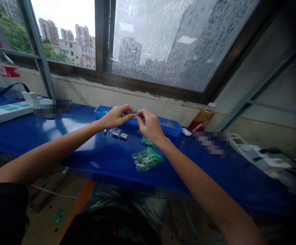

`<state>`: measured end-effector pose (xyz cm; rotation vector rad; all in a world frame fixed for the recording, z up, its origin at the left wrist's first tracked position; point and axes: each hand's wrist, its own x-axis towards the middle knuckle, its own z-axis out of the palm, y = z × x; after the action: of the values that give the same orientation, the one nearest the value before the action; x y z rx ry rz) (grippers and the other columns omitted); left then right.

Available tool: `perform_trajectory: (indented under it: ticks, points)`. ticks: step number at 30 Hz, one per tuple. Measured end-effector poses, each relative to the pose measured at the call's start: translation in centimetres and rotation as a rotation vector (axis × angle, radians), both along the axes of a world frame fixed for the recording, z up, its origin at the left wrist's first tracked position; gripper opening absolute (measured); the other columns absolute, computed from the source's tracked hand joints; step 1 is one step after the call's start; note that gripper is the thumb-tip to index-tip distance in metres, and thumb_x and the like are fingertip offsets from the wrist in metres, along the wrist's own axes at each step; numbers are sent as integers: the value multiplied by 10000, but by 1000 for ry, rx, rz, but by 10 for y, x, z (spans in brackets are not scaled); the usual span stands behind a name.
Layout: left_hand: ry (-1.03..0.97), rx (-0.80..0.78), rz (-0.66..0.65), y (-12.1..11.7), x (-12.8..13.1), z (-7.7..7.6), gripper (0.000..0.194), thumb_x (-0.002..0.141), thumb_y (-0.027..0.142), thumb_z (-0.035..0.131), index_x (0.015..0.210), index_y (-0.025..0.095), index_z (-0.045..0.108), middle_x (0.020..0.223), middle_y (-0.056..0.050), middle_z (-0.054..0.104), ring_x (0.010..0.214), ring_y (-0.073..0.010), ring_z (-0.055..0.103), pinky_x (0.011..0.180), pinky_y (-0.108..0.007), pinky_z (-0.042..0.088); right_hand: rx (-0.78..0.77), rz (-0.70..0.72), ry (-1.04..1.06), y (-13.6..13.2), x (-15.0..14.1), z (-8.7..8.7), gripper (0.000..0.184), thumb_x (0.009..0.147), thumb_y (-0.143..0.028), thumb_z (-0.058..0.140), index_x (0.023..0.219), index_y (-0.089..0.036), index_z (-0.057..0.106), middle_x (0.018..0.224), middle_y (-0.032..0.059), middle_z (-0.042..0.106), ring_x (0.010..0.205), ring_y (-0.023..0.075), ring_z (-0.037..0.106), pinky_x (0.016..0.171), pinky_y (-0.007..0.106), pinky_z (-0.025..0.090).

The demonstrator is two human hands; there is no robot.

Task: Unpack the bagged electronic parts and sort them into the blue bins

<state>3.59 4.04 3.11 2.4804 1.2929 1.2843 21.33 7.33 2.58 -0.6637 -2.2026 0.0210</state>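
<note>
My left hand (118, 115) and my right hand (150, 125) meet fingertip to fingertip above the table. Both are closed in a pinch around a small greyish piece (135, 115), too small for me to name. Behind them stands a long blue tray (170, 128), partly covered by the hands. Short silvery metal cylinders (123, 136) lie on the table below my left hand, beside a small clear bag (115, 130). Under my right wrist is a green-tinted plastic bag (148, 159) holding several pale, slender pieces. A smaller green bag (148, 141) lies just behind it.
The blue table (86, 153) runs along a wall below a rain-wet window (158, 44). A white power strip (9, 111) and a red-labelled bottle (7, 68) are at left. On the right are a red and gold packet (201, 119) and another power strip (252, 148) with plugs.
</note>
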Motion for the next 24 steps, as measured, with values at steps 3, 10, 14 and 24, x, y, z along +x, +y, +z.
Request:
perform_trajectory:
  ticks: [3, 10, 14, 24]
  points:
    - [89, 93, -16, 0, 1, -6, 243, 826, 278, 522, 1011, 124, 560, 847, -54, 655, 749, -122, 602, 648, -231, 455, -115, 13, 50, -1, 2, -9, 137, 865, -266, 445, 866, -172, 544, 797, 61, 634, 744, 170, 578, 680, 274, 407]
    - [218, 147, 98, -10, 1, -20, 193, 870, 264, 453, 972, 144, 565, 819, -52, 644, 747, -132, 591, 660, -246, 444, -234, 53, 37, -9, 3, -21, 214, 876, -355, 431, 892, -178, 551, 726, 33, 623, 674, 152, 572, 657, 270, 408]
    - [153, 146, 147, -12, 2, -19, 201, 874, 274, 438, 945, 137, 568, 825, -59, 660, 708, -129, 593, 633, -244, 430, -163, 73, 14, -9, 3, -25, 270, 820, -336, 527, 1044, -191, 489, 753, 23, 602, 715, 164, 566, 696, 289, 419]
    - [211, 74, 151, -12, 2, -20, 328, 909, 304, 364, 716, 153, 582, 622, -25, 621, 574, -112, 564, 564, -240, 376, -77, 46, 7, -10, 5, -27, 143, 859, -299, 464, 936, -194, 523, 765, 27, 576, 735, 156, 544, 693, 280, 406]
